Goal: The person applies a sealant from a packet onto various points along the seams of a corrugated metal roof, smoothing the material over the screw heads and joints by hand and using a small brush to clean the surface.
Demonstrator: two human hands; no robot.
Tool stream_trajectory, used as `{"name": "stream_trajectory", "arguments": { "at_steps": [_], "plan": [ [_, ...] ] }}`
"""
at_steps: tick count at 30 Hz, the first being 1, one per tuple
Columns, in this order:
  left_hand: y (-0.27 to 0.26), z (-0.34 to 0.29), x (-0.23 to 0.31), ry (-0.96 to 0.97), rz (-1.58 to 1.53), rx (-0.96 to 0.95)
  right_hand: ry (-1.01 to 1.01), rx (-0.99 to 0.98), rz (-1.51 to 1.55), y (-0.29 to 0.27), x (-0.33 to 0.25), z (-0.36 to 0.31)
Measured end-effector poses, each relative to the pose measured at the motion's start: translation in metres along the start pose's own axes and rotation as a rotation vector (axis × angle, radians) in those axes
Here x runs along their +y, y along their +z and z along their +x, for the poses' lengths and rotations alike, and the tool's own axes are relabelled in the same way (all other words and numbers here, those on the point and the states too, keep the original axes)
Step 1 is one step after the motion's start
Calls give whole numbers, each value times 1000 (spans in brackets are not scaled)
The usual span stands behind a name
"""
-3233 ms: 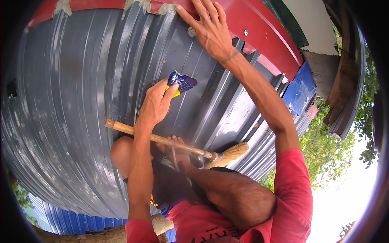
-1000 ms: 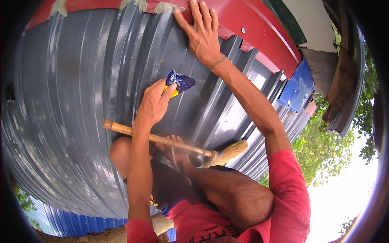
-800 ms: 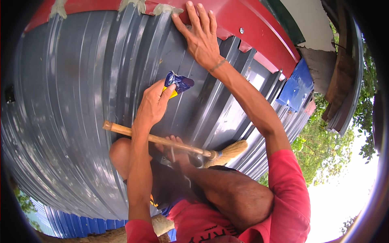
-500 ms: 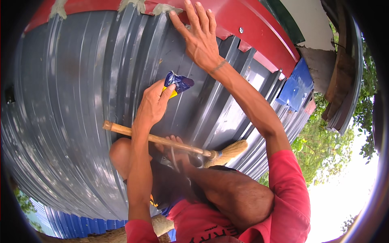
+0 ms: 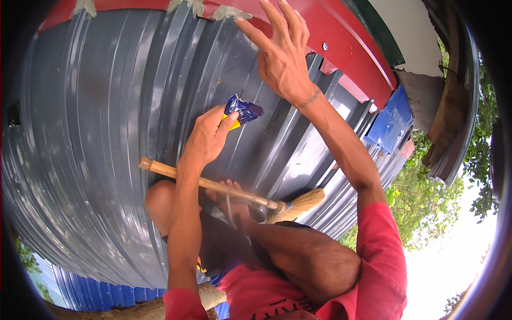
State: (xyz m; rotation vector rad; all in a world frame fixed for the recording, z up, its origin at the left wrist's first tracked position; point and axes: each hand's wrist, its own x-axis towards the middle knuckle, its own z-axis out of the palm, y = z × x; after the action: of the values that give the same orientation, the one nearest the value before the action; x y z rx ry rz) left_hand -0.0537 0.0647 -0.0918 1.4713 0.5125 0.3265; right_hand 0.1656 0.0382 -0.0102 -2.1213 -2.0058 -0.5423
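My left hand (image 5: 207, 134) grips a flat blue-and-yellow piece (image 5: 245, 110), thumb on top, with whitish paste smeared over its blue end. It is held over the grey corrugated metal roofing (image 5: 114, 106). My right hand (image 5: 287, 66) is spread beside the red metal flashing (image 5: 362, 58) at the top. Its index fingertip is at the edge of a grey sealant patch (image 5: 230, 13); I cannot tell whether it touches. Two more sealant patches (image 5: 84, 7) lie along the flashing to the left.
A broom (image 5: 305, 202) with a wooden handle lies across the roofing by my foot and bent knees. A screw head (image 5: 325, 46) stands on the flashing. At the right are a blue sheet (image 5: 392, 120), boards and trees; blue roofing (image 5: 101, 293) shows lower left.
My right hand has moved slightly right and down, its fingers lifting and parting more. My left hand, with the blue-and-yellow piece, has shifted a little to the right.
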Motion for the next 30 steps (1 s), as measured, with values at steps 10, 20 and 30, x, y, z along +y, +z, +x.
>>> {"name": "stream_trajectory", "arguments": {
  "at_steps": [10,20,30],
  "plan": [
    [-1,-2,-1,14,2,2,-66,18,-49,36,-12,30],
    [-5,-4,-1,-11,62,-33,-93,-33,4,28,-24,23],
    [-5,-7,-1,-15,38,-28,-278,-178,-177,15,21,34]
  ]
}}
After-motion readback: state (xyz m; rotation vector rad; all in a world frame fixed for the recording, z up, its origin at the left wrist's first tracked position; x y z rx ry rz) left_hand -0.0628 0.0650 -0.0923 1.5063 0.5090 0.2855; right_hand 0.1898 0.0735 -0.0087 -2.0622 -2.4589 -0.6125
